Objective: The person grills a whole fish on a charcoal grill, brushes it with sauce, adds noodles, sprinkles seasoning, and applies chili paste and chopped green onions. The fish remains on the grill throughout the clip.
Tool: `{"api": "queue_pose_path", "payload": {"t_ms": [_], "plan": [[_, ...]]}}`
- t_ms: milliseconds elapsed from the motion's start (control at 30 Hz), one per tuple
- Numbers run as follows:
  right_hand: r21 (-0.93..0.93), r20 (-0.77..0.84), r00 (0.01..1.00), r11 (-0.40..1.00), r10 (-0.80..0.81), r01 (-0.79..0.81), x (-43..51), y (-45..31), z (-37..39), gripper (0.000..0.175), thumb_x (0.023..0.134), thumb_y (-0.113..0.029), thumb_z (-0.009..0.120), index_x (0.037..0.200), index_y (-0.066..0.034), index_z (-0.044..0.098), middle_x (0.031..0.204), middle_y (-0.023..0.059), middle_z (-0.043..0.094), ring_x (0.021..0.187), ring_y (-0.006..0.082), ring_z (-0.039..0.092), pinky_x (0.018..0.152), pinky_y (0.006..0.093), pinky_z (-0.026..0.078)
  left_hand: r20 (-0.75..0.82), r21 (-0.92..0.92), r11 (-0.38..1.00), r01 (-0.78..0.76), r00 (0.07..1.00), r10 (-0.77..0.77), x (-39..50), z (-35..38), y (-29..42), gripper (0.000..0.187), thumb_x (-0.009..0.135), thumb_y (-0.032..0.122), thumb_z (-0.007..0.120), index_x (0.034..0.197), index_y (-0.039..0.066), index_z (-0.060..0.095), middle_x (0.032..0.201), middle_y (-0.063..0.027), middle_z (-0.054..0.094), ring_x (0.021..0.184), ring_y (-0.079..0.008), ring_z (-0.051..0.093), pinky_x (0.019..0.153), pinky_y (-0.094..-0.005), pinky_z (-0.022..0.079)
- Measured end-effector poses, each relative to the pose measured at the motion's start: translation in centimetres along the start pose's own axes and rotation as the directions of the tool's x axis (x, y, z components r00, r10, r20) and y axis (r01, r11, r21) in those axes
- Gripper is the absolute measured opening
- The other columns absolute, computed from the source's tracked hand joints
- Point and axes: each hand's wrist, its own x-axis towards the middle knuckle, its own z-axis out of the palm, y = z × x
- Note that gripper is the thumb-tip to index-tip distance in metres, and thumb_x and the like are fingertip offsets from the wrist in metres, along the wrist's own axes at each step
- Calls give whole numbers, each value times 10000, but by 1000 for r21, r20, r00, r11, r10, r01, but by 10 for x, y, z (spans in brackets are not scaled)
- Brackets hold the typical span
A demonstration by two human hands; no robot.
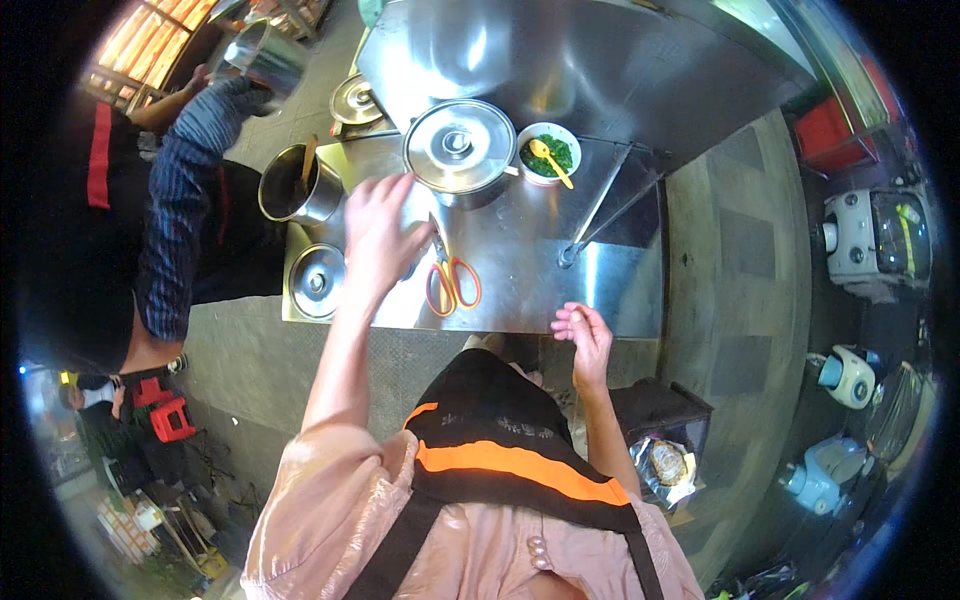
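Observation:
My left hand [381, 229] is over the steel table [510, 292], fingers apart, between the big lidded steel pot [459, 146] and a smaller round lid [316, 280]. Whether it touches anything underneath is hidden. Just right of it lie scissors [453, 285] with red and yellow handles, their blades pointing away from me. Beyond the table's front edge my right hand [586, 336] hangs with loosely curled fingers and nothing visible in it. A white bowl [550, 154] of chopped greens with a yellow spoon [551, 163] stands beside the big pot.
An open steel pot [300, 184] with a wooden-looking utensil stands at the table's left. Another lid [356, 99] lies behind it. Close on the left, a co-worker in a dark sleeve [180, 225] holds a metal container [262, 60]. A raised metal panel borders the table's far side.

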Motion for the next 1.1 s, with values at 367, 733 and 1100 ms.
{"api": "queue_pose_path", "payload": {"t_ms": [367, 733, 1100], "plan": [[54, -17, 984, 983, 175, -173, -61, 44, 10, 189, 929, -160, 584, 1074, -41, 607, 912, 41, 637, 761, 116, 619, 674, 259, 519, 129, -472, 816, 334, 942, -311, -79, 26, -78, 1039, 674, 41, 833, 1502, 90, 207, 1322, -141, 489, 1170, -250, 496, 1006, -365, 404], [324, 156, 965, 911, 213, -254, -98, 50, 69, 291, 906, -298, 621, 1034, -37, 609, 852, 45, 634, 733, 124, 638, 623, 260, 524, -1, -456, 878, 143, 987, -161, -81, -42, 27, 827, 744, 13, 754, 1453, 29, 329, 1243, -124, 558, 1127, -233, 542, 972, -368, 444], [994, -49, 977, -104, -208, 28, -225, 21, -54, 578, 926, -518, 521, 1326, -105, 463, 1295, 108, 561, 1174, 266, 551, 981, 459, 454, 199, -868, 496, -37, 888, 414, -250, -1, 269, 871, 652, -20, 793, 1399, 21, 346, 1340, -129, 436, 1243, -267, 448, 1049, -404, 388]]}}
